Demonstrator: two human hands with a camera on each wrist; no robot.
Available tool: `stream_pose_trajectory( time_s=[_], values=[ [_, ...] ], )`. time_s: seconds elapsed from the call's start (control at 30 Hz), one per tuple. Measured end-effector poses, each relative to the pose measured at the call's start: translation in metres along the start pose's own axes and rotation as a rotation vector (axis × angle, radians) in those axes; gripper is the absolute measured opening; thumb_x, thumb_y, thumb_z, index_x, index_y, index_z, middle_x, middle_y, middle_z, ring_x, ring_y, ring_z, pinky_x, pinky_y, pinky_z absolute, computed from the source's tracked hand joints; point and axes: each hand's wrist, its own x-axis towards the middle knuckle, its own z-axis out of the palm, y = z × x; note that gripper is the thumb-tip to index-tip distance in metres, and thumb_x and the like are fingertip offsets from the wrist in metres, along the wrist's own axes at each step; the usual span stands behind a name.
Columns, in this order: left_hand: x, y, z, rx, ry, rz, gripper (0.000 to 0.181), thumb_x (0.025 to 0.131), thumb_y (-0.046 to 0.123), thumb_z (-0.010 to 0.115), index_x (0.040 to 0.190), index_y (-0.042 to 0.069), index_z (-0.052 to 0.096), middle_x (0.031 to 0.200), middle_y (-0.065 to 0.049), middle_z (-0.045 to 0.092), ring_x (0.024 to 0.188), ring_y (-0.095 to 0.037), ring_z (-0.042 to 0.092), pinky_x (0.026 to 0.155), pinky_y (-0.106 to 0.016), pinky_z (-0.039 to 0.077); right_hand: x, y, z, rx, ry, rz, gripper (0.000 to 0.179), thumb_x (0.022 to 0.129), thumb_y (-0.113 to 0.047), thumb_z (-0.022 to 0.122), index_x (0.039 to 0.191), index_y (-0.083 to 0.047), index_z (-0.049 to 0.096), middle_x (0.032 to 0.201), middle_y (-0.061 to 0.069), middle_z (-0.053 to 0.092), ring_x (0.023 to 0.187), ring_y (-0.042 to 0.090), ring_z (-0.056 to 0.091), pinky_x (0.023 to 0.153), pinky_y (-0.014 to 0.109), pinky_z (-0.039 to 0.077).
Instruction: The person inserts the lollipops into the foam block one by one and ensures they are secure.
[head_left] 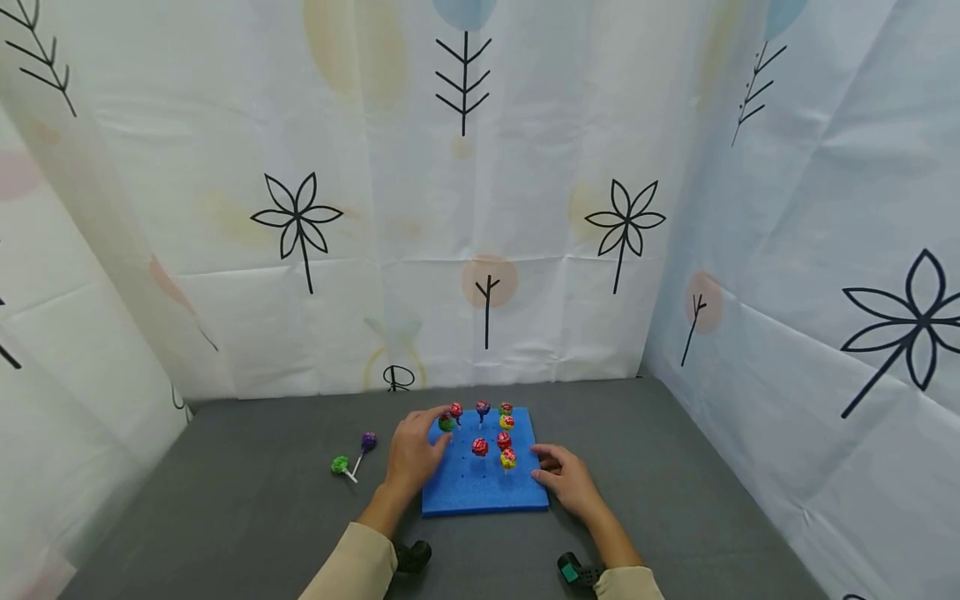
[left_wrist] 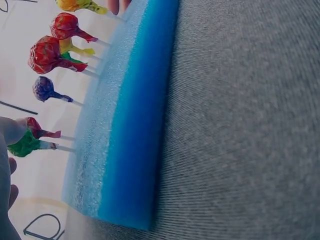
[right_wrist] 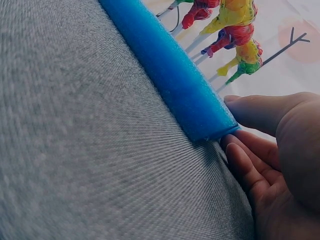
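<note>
A blue foam board [head_left: 480, 493] lies on the table with several wrapped lollipops standing in it. At its far left, my left hand [head_left: 411, 454] has thumb and index finger spread on either side of a green lollipop [head_left: 446, 423], beside a red lollipop [head_left: 456, 409]; the left wrist view partly hides their contact. On the opposite side my right hand [head_left: 568, 478] pinches the board's edge, thumb above and fingers at the side. Also upright are a purple lollipop [head_left: 482, 407], a red lollipop [head_left: 480, 447] and a column of red and yellow lollipops [head_left: 507, 458] along the right.
On the grey table [head_left: 262, 500], left of the board, lie a loose purple lollipop [head_left: 368, 442] and a loose green lollipop [head_left: 340, 464], their sticks nearly meeting. Small holes dot the board. White patterned curtains [head_left: 420, 208] enclose the table at the back and sides.
</note>
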Motion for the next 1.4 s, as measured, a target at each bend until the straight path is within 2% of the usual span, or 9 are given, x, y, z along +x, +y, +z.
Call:
stream_pose_trajectory(
  time_s=[0.2, 0.47, 0.7, 0.8, 1.1, 1.27, 1.4],
  values=[
    [0.001, 0.002, -0.003, -0.017, 0.006, 0.011, 0.048, 0.074, 0.01, 0.085, 0.118, 0.014, 0.068, 0.104, -0.005, 0.07, 0.097, -0.026, 0.061, 0.083, -0.046, 0.049, 0.0, 0.0, 0.0, 0.008, -0.009, 0.001, 0.033, 0.089, -0.007, 0.07, 0.121, -0.005, 0.064, 0.117, 0.011, 0.062, 0.099, 0.027, 0.061, 0.081, 0.034, 0.05],
    [0.001, 0.003, -0.006, -0.018, -0.008, -0.005, 0.048, 0.075, 0.01, 0.085, 0.119, 0.014, 0.068, 0.111, -0.005, 0.069, 0.102, -0.027, 0.061, 0.087, -0.047, 0.048, 0.0, 0.0, 0.0, 0.017, -0.008, 0.0, 0.033, 0.089, -0.006, 0.07, 0.122, -0.004, 0.064, 0.118, 0.012, 0.061, 0.099, 0.027, 0.06, 0.081, 0.033, 0.05],
    [0.002, 0.003, -0.012, -0.028, 0.023, 0.05, 0.044, 0.074, 0.011, 0.086, 0.115, 0.01, 0.069, 0.115, -0.006, 0.068, 0.105, -0.028, 0.062, 0.087, -0.05, 0.047, -0.001, 0.0, 0.0, 0.02, 0.003, 0.004, 0.033, 0.089, -0.005, 0.07, 0.121, -0.005, 0.064, 0.117, 0.011, 0.062, 0.098, 0.025, 0.06, 0.081, 0.032, 0.05],
    [0.004, 0.002, -0.017, -0.063, 0.038, 0.061, 0.04, 0.073, 0.009, 0.086, 0.11, 0.008, 0.07, 0.117, -0.008, 0.068, 0.106, -0.03, 0.062, 0.088, -0.052, 0.046, 0.0, 0.001, 0.0, 0.018, 0.004, -0.002, 0.033, 0.089, -0.005, 0.07, 0.121, -0.005, 0.064, 0.116, 0.01, 0.062, 0.098, 0.024, 0.06, 0.08, 0.032, 0.05],
    [0.009, -0.005, -0.031, -0.096, 0.032, -0.016, 0.031, 0.075, 0.009, 0.084, 0.104, 0.01, 0.072, 0.121, -0.009, 0.065, 0.112, -0.033, 0.058, 0.094, -0.055, 0.042, 0.0, 0.002, -0.001, 0.006, -0.008, -0.037, 0.033, 0.089, -0.006, 0.07, 0.121, -0.002, 0.064, 0.115, 0.013, 0.062, 0.097, 0.026, 0.06, 0.081, 0.035, 0.051],
    [0.014, -0.016, -0.042, -0.1, 0.032, -0.036, 0.029, 0.075, 0.009, 0.085, 0.101, 0.011, 0.073, 0.122, -0.01, 0.064, 0.113, -0.033, 0.056, 0.093, -0.056, 0.04, -0.002, 0.002, 0.0, -0.013, 0.003, -0.084, 0.032, 0.088, -0.006, 0.07, 0.12, 0.0, 0.064, 0.113, 0.015, 0.062, 0.094, 0.027, 0.061, 0.078, 0.037, 0.052],
    [0.017, -0.025, -0.051, -0.092, 0.012, -0.055, 0.029, 0.075, 0.009, 0.085, 0.101, 0.011, 0.073, 0.123, -0.012, 0.064, 0.114, -0.035, 0.054, 0.09, -0.059, 0.039, -0.002, 0.002, 0.0, -0.018, 0.007, -0.078, 0.032, 0.088, -0.006, 0.07, 0.119, 0.0, 0.064, 0.113, 0.014, 0.062, 0.094, 0.026, 0.061, 0.078, 0.038, 0.052]
  ],
)
